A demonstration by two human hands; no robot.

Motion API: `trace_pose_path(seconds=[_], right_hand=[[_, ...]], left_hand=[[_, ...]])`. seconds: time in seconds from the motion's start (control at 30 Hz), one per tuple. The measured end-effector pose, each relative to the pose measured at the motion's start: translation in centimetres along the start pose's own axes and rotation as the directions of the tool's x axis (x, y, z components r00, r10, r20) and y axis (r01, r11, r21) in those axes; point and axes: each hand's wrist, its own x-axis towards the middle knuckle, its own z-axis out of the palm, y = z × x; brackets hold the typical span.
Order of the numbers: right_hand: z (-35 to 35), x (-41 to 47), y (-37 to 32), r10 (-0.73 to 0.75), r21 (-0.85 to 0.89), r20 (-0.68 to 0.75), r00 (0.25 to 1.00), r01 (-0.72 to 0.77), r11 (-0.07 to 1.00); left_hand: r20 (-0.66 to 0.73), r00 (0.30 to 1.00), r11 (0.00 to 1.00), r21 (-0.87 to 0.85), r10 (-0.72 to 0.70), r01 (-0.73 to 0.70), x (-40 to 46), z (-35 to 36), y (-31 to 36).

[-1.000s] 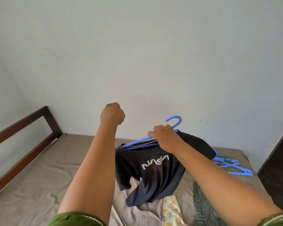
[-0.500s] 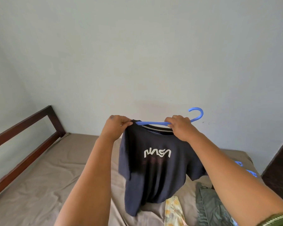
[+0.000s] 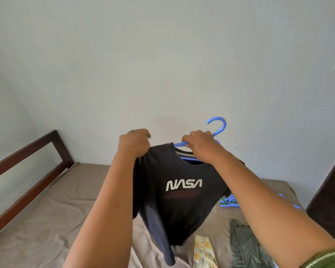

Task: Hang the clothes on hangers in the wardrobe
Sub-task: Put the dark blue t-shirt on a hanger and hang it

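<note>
A dark navy NASA T-shirt (image 3: 182, 206) hangs in the air above the bed, its neck over a blue plastic hanger (image 3: 219, 126). My right hand (image 3: 200, 146) grips the hanger just below its hook, at the shirt's collar. My left hand (image 3: 133, 142) pinches the shirt's left shoulder and holds it up. The hanger's left arm is hidden inside the shirt. The shirt's hem dangles just above the sheet.
The bed (image 3: 46, 219) has a brown sheet and a dark wooden rail (image 3: 29, 161) on the left. Spare blue hangers (image 3: 228, 201) lie at the right. A green garment (image 3: 246, 246) and a patterned cloth (image 3: 203, 252) lie near the front. A dark doorway (image 3: 333, 190) stands at right.
The shirt has been lifted off the bed and turned to face me. My left hand came down and took the shirt's shoulder; the hanger's arm has gone inside the shirt.
</note>
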Motion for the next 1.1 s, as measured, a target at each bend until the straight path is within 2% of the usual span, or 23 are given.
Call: trace_pose_path(seconds=[0.07, 0.13, 0.2, 0.27, 0.3, 0.33, 0.37, 0.4, 0.43, 0.47, 0.5, 0.53, 0.57, 0.6, 0.63, 0.73, 0.83, 0.9, 0.97, 1.03, 1.1], right_hand=[[-0.6, 0.3, 0.0, -0.023, 0.000, 0.011, 1.000, 0.023, 1.000], [-1.0, 0.6, -0.1, -0.051, -0.006, 0.010, 0.999, 0.052, 0.999], [-1.4, 0.6, 0.1, -0.060, 0.004, -0.073, 0.996, 0.061, 0.998], [-2.1, 0.0, 0.9, -0.004, 0.140, -0.269, 0.963, 0.043, 0.989], [-2.4, -0.6, 1.4, 0.049, 0.206, -0.416, 0.908, 0.042, 0.978], [-2.5, -1.5, 2.0, 0.132, 0.254, -0.575, 0.807, 0.023, 0.967], [-2.3, -2.5, 2.7, 0.245, 0.307, -0.696, 0.675, -0.029, 0.951], [-1.9, -3.4, 3.5, 0.365, 0.374, -0.747, 0.556, -0.104, 0.922], [-1.4, -4.0, 4.3, 0.479, 0.452, -0.720, 0.502, -0.185, 0.873], [-0.7, -4.4, 5.3, 0.569, 0.522, -0.625, 0.534, -0.256, 0.814], [-0.1, -4.7, 6.2, 0.608, 0.560, -0.480, 0.632, -0.313, 0.767], [0.5, -4.8, 6.9, 0.583, 0.561, -0.315, 0.749, -0.349, 0.751], [0.9, -4.8, 7.4, 0.521, 0.543, -0.184, 0.834, -0.355, 0.761], [1.1, -4.8, 7.6, 0.469, 0.533, -0.118, 0.875, -0.343, 0.773], [1.1, -4.6, 7.7, 0.451, 0.536, -0.119, 0.884, -0.326, 0.779], [0.3, -3.7, 7.7, 0.494, 0.573, -0.253, 0.832, -0.283, 0.769], [-0.7, -2.8, 7.8, 0.471, 0.573, -0.220, 0.855, -0.277, 0.771], [-1.1, -2.3, 7.7, 0.454, 0.539, -0.261, 0.852, -0.262, 0.801], [-1.6, -1.8, 7.5, 0.497, 0.539, -0.385, 0.778, -0.248, 0.805], [-2.4, -1.5, 7.0, 0.578, 0.609, -0.482, 0.658, -0.222, 0.761], [-2.9, -1.4, 6.0, 0.580, 0.613, -0.577, 0.575, -0.164, 0.773]], left_hand=[[0.090, 0.987, 0.983, -0.137, 0.134, -0.121, -0.6, 0.6, 1.1], [0.116, 0.965, 0.966, -0.137, 0.236, -0.220, -0.9, 2.0, 2.1], [0.033, 0.950, 0.937, -0.176, 0.311, -0.301, -1.1, 2.9, 2.2], [-0.093, 0.937, 0.910, -0.224, 0.337, -0.350, -1.0, 3.2, 1.5], [-0.152, 0.929, 0.907, -0.212, 0.337, -0.364, -0.9, 3.2, 0.9], [-0.201, 0.922, 0.914, -0.175, 0.332, -0.367, -0.7, 3.1, 0.3], [-0.243, 0.916, 0.925, -0.130, 0.319, -0.357, -0.5, 2.9, -0.3], [-0.280, 0.911, 0.937, -0.090, 0.302, -0.338, -0.4, 2.6, -0.8], [-0.312, 0.904, 0.944, -0.055, 0.293, -0.325, -0.2, 2.3, -1.2], [-0.339, 0.894, 0.947, -0.027, 0.292, -0.320, 0.0, 1.9, -1.5], [-0.363, 0.884, 0.948, -0.006, 0.295, -0.319, 0.1, 1.5, -1.6], [-0.380, 0.876, 0.947, 0.005, 0.298, -0.320, 0.1, 1.2, -1.7], [-0.390, 0.871, 0.946, 0.002, 0.299, -0.324, 0.1, 0.9, -1.7], [-0.390, 0.871, 0.944, -0.013, 0.299, -0.330, 0.1, 0.7, -1.7], [-0.387, 0.873, 0.941, -0.033, 0.298, -0.336, 0.2, 0.5, -1.9], [-0.370, 0.890, 0.941, -0.100, 0.267, -0.324, 0.2, 0.1, -2.7], [-0.394, 0.890, 0.943, -0.136, 0.231, -0.305, 0.0, -0.1, -3.3], [-0.405, 0.889, 0.939, -0.167, 0.213, -0.301, -0.1, 0.0, -3.4], [-0.392, 0.898, 0.941, -0.175, 0.202, -0.288, -0.1, 0.2, -3.5], [-0.390, 0.905, 0.961, -0.139, 0.169, -0.240, -0.1, 0.7, -3.7], [-0.427, 0.898, 0.976, -0.127, 0.105, -0.175, -0.2, 1.0, -3.7]])
